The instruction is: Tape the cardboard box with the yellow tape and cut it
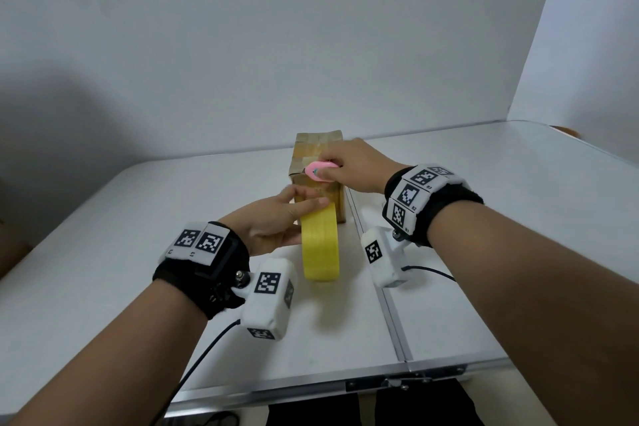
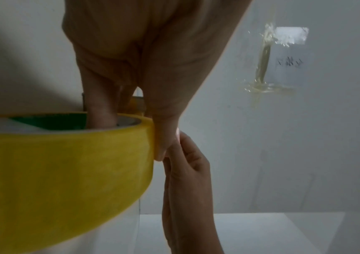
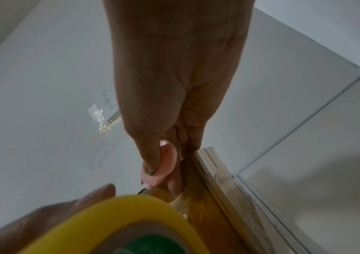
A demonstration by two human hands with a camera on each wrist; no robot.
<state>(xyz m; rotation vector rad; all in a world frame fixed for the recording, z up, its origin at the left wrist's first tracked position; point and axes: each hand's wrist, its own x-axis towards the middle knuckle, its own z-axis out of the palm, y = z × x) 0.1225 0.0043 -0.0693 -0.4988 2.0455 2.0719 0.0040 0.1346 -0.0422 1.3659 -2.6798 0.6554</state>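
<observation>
My left hand (image 1: 273,221) grips the yellow tape roll (image 1: 320,245), fingers through its core, just below my right hand (image 1: 352,166); that one pinches a pink cutter (image 1: 320,172) against the cardboard box (image 1: 316,162); slack tape could wrinkle, or the blade could nick my left fingertips.

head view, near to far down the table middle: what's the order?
tape roll → left hand, gripping the roll → right hand, holding the pink cutter → far end of the box
</observation>
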